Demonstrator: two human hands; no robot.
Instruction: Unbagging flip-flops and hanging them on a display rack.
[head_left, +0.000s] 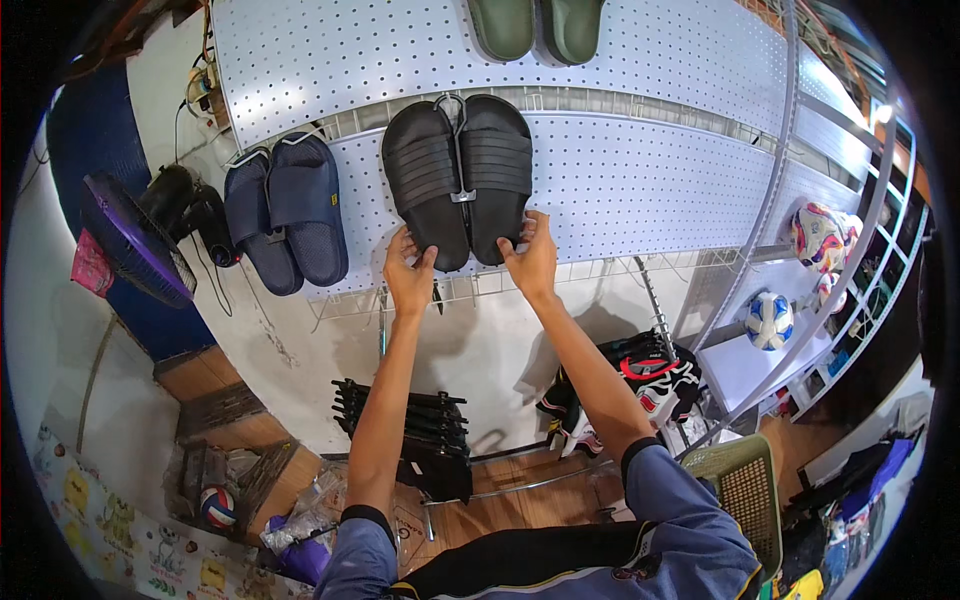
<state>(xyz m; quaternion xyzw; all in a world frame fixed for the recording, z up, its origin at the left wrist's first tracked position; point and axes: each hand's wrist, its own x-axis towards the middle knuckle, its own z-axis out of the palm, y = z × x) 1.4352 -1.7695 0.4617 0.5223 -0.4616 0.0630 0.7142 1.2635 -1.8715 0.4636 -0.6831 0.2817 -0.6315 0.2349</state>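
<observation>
A pair of black slide sandals (425, 169) with ribbed straps hangs side by side from a hanger with a grey clip (463, 196) between them. My left hand (409, 270) grips the lower end of the left sandal, thumb on its footbed. At the right sandal's lower outer edge, my right hand (531, 259) holds on in the same way. Behind both sandals is a white perforated shelf panel (630, 180). To the left, a navy pair of slide sandals (309, 214) hangs from a white hanger. Part of an olive green pair (506, 30) shows at the top.
A purple-and-black fan (139, 240) stands at left. Below hang dark garments on clip hangers (435, 442) and printed jerseys (649, 382). Balls (769, 321) sit on shelving at right, beyond a metal upright (772, 195). An olive plastic basket (739, 495) is at lower right.
</observation>
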